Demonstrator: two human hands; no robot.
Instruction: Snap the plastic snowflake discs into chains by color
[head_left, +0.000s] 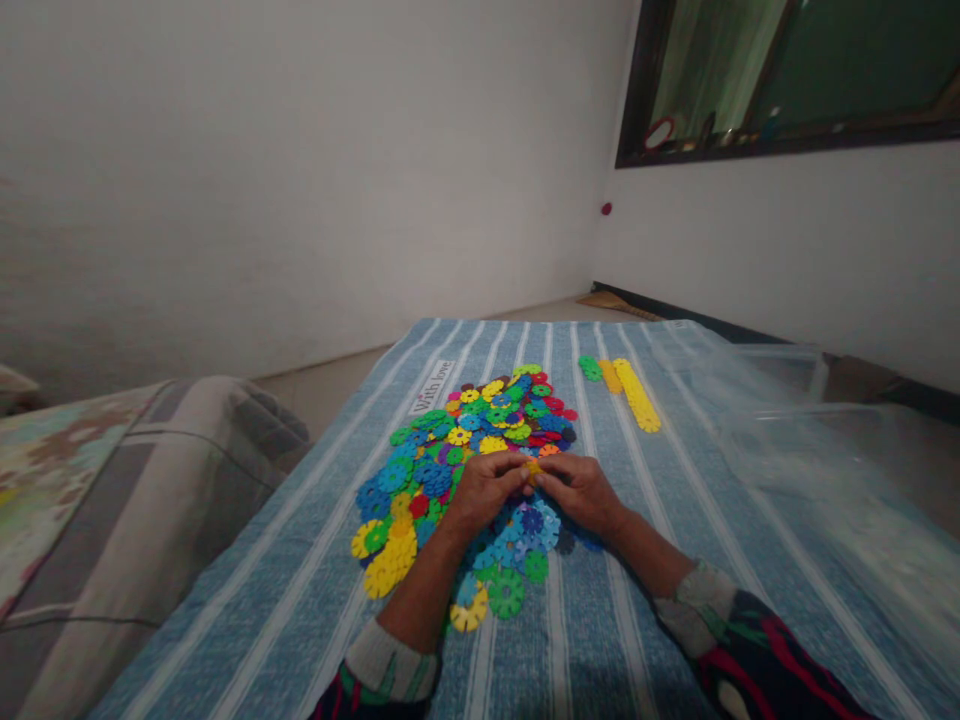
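My left hand (491, 487) and my right hand (583, 490) meet over a heap of plastic notched discs (431, 478) in blue, green, yellow, red and other colours. Between the fingertips of both hands is a small orange-yellow notched disc (533, 468), partly covered by the fingers. Whether it is one disc or more, I cannot tell. Both hands are closed in a pinch. Under my left forearm, at the heap's near left, lies a group of yellow discs (390, 565). A green disc (506, 594) lies at the near edge of the heap.
A long yellow row of discs (637, 396), a short orange one (610, 377) and a green one (590, 368) lie beyond my right hand. Clear plastic containers (810, 415) stand at the right edge of the striped cloth (315, 585). A covered piece of furniture (187, 440) is at left.
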